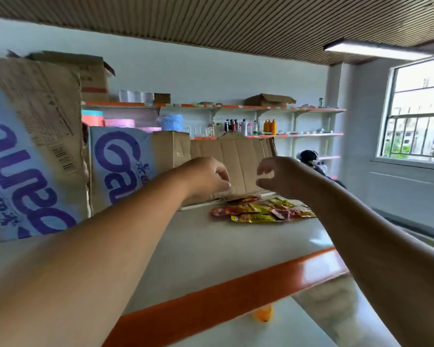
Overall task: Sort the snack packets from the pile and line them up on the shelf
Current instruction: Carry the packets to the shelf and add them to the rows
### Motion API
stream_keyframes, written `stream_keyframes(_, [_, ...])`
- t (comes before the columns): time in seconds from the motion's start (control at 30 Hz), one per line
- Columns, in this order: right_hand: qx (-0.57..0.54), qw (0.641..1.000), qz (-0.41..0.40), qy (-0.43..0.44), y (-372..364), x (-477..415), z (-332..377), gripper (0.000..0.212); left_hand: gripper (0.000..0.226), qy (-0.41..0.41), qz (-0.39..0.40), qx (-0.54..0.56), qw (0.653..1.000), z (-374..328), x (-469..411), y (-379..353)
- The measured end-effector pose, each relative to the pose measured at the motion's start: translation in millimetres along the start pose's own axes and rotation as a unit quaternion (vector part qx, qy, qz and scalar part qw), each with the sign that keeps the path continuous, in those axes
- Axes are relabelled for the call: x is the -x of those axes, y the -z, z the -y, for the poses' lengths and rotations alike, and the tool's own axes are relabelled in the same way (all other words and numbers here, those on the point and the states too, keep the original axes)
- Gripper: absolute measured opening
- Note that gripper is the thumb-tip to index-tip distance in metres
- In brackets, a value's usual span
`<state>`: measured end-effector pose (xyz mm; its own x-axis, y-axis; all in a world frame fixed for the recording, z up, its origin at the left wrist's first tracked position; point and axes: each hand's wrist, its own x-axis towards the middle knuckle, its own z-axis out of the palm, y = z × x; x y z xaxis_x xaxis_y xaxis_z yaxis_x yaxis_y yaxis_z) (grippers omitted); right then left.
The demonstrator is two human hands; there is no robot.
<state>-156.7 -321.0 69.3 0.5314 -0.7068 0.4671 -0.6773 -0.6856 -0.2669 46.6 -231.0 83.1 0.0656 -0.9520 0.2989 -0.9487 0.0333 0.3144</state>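
A small pile of red and yellow snack packets [261, 211] lies on the pale shelf [211, 246] near its far edge, in front of a flattened cardboard sheet. My left hand [208, 179] hovers just above and left of the pile, fingers curled downward, holding nothing. My right hand [278, 179] hovers above the pile's right side, fingers and thumb loosely curled and spread, also holding nothing. Neither hand touches the packets.
Large cardboard boxes with purple lettering [30, 151] stand along the shelf's left side. An orange strip [236, 294] edges the shelf front, with a lower shelf and an orange object [263, 315] beneath. Distant wall shelves [261, 121] hold bottles. A window [421, 108] is at right.
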Motion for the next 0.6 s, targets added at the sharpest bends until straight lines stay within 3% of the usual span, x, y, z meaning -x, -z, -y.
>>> stream_keyframes(0.1, [-0.005, 0.998, 0.057, 0.014, -9.2, -36.3, -22.9, 0.027, 0.012, 0.047, 0.047, -0.046, 0.997, -8.7, -29.1, -21.2])
stream_keyframes(0.23, [0.029, 0.986, 0.163, 0.036, -27.9, -84.1, -41.1, 0.027, 0.038, 0.104, 0.114, -0.094, 0.984, -18.4, -48.2, -55.9])
stream_keyframes(0.33, [0.096, 0.969, 0.223, 0.038, -49.4, -106.4, -48.9, 0.03, 0.05, 0.113, 0.116, -0.098, 0.982, -11.0, -48.3, -74.6])
stream_keyframes(0.5, [0.103, 0.959, 0.262, 0.041, -84.8, -116.9, -60.1, 0.053, 0.048, 0.12, 0.108, -0.092, 0.983, -1.0, -41.9, -84.9])
stream_keyframes(0.6, [0.154, 0.95, 0.262, 0.077, -95.2, -113.6, -59.3, 0.047, 0.044, 0.111, 0.097, -0.088, 0.985, 0.0, -41.2, -82.5])
